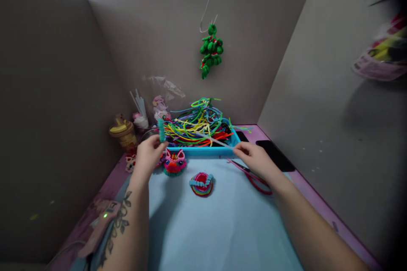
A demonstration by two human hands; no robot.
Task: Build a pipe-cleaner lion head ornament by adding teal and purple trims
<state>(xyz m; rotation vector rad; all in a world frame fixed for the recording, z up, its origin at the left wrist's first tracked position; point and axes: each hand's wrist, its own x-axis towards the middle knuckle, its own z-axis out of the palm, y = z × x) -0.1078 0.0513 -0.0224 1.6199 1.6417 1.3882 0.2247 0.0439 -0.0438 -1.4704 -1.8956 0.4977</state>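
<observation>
My left hand [150, 154] pinches a coiled turquoise pipe cleaner [161, 128], which stands up from the fingertips. On the right, my right hand [252, 156] is closed on one end of a thin pale stick [216, 140], whose far end points left over the tray. Between and below the hands, a round striped pipe-cleaner piece [201, 184] lies on the blue mat [222, 224], with a turquoise coil across its red middle. A colourful animal head with pink ears [174, 163] sits beside my left hand. Under my right hand lie red-handled scissors [254, 178], partly covered.
A blue tray [203, 151] piled with pipe cleaners [197, 123] stands at the back. A dark phone [275, 155] lies right; a pink glue gun [101, 228] with a green light lies left. Grey panels enclose three sides. A green ornament [211, 51] hangs behind.
</observation>
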